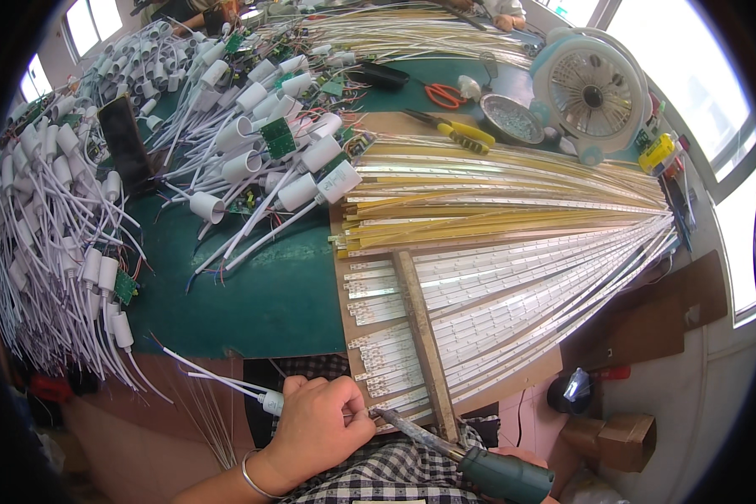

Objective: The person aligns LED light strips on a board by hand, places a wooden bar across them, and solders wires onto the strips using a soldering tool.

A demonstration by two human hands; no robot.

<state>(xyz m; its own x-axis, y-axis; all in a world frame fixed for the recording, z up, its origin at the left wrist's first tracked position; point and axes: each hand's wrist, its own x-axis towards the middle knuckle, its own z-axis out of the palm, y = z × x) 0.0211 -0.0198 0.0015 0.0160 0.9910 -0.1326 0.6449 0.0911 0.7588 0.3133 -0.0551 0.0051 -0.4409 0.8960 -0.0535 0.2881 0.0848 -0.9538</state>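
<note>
Cylinder (271, 403), white, lower centre of the frame, probably light and stiff, its trailing wires (214, 371) softer and easily strained; best taken by the body. The left hand (323, 424) is curled on it, thumb and forefinger pinched near the soldering iron's (433, 441) tip. The right hand (525, 456), lower right, grips the iron's handle (508, 477). Slender strips (386, 361) fan across centre right.

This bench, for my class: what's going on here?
A person works with both hands. The left hand seems to hold a white cap that juts out beside it; the right hand grips an iron, its tip close to the left hand. Just beyond, white strips lie under a bar. More caps are heaped at left.
</note>
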